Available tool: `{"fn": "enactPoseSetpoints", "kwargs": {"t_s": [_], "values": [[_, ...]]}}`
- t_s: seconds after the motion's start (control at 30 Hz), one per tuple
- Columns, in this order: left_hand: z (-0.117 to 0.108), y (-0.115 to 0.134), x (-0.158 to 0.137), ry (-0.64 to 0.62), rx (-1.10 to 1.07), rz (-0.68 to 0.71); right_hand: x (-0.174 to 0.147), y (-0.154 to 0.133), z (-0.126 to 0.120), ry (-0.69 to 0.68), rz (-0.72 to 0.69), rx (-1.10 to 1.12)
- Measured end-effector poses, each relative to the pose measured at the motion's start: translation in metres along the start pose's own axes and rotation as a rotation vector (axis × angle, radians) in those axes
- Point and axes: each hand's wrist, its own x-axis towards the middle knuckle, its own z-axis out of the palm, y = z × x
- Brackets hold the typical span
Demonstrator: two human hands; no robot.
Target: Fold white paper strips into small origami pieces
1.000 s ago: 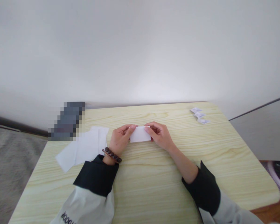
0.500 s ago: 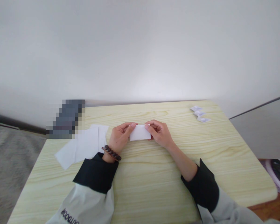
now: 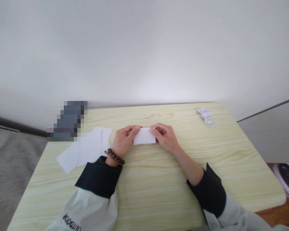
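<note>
A small white rectangle of paper (image 3: 144,136), seemingly folded, is held level between my two hands above the middle of the table. My left hand (image 3: 125,138) pinches its left end, thumb on the near face and fingers behind. At the right end, my right hand (image 3: 165,137) grips it the same way, with the thumb at the upper corner. The fingertips behind the paper are hidden. Several white paper sheets (image 3: 89,149) lie overlapping to the left of my left hand, partly covered by my sleeve and wrist.
Three small folded white paper pieces (image 3: 206,116) lie in a row at the back right of the wood-grain table (image 3: 156,189). A dark, pixelated object (image 3: 68,121) occupies the back left corner. Behind the table rises a white wall (image 3: 144,54). A pinkish rimmed container (image 3: 283,179) stands beyond the right edge.
Both hands keep the same hold on the paper, with hardly any movement. The whole view has shifted very slightly.
</note>
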Motion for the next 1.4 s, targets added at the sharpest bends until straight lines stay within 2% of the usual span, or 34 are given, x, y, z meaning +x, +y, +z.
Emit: {"fn": "enactPoseSetpoints", "kwargs": {"t_s": [1.4], "values": [[0.0014, -0.0015, -0.0013, -0.003, -0.084, -0.022, -0.0012, -0.0014, 0.0009, 0.018, 0.037, -0.001]]}}
